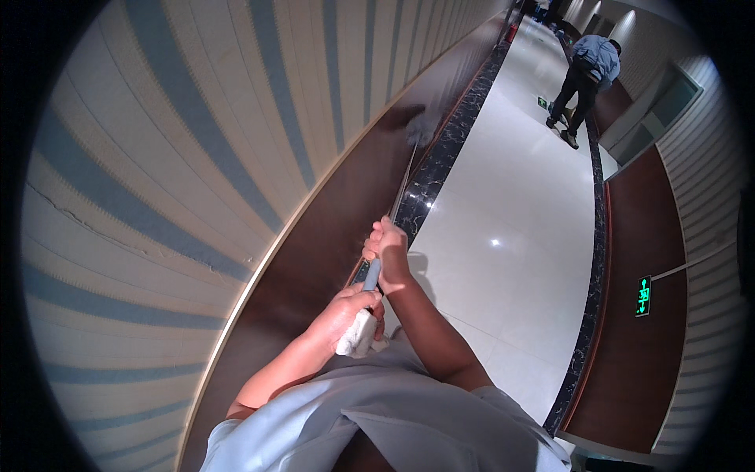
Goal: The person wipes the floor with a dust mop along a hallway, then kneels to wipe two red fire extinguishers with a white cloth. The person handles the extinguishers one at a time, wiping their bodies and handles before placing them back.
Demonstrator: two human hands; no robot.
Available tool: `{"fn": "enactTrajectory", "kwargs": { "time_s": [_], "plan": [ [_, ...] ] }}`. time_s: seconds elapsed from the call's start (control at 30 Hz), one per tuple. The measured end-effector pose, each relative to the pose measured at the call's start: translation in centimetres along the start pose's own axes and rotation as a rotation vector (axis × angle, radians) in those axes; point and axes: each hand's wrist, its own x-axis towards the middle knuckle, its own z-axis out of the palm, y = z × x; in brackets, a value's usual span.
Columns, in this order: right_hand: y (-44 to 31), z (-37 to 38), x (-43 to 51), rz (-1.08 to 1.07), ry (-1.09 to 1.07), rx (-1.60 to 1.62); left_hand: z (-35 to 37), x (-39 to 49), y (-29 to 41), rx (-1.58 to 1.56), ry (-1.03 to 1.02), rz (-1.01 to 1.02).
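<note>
Both of my hands grip a long-handled duster. My right hand (389,243) closes around the thin metal pole (401,192), ahead of the grey grip (372,275). Lower down, my left hand (355,304) wraps the grip's near end and also holds a folded white cloth (358,334), which hangs below the fingers. At the pole's far end, the fluffy grey duster head (420,128) lies against or very near the lower part of the dark brown wall panel (330,200); exact contact is hard to tell.
A black marble border (451,150) edges the glossy tiled floor (507,248). Striped wallpaper (194,135) rises above the left panel. Ahead on the right, a person (590,76) bends beside a doorway (655,118). A lit exit sign (643,296) hangs at right; a red extinguisher (512,32) stands far off.
</note>
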Motion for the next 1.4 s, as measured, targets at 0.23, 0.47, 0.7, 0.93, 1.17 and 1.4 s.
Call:
{"fn": "enactTrajectory", "kwargs": {
  "time_s": [0.23, 0.47, 0.7, 0.93, 1.17, 1.4],
  "plan": [
    [-0.6, 1.9, 0.1, 0.074, 0.053, -0.036, -0.2, -0.5, -0.2, 0.081, 0.134, 0.054],
    [7.5, -3.2, 1.2, 0.41, 0.138, 0.067, -1.6, -2.3, -0.9, 0.065, 0.167, -0.139],
    [6.2, -2.9, 0.4, 0.31, 0.116, 0.068, -2.2, -2.8, -0.2, 0.25, 0.025, -0.096],
    [-1.2, 6.5, 0.7, -0.052, 0.033, -0.105, -4.6, -0.4, 2.4, 0.835, 0.084, 0.254],
    [3.7, 5.2, 1.6, 0.02, 0.088, -0.034, -7.2, -1.6, 2.0, 0.706, 0.109, 0.27],
    [13.1, -2.6, 3.5, 0.608, 0.266, 0.241, -7.0, -3.1, 1.7, 0.151, 0.191, -0.2]
  ]
}}
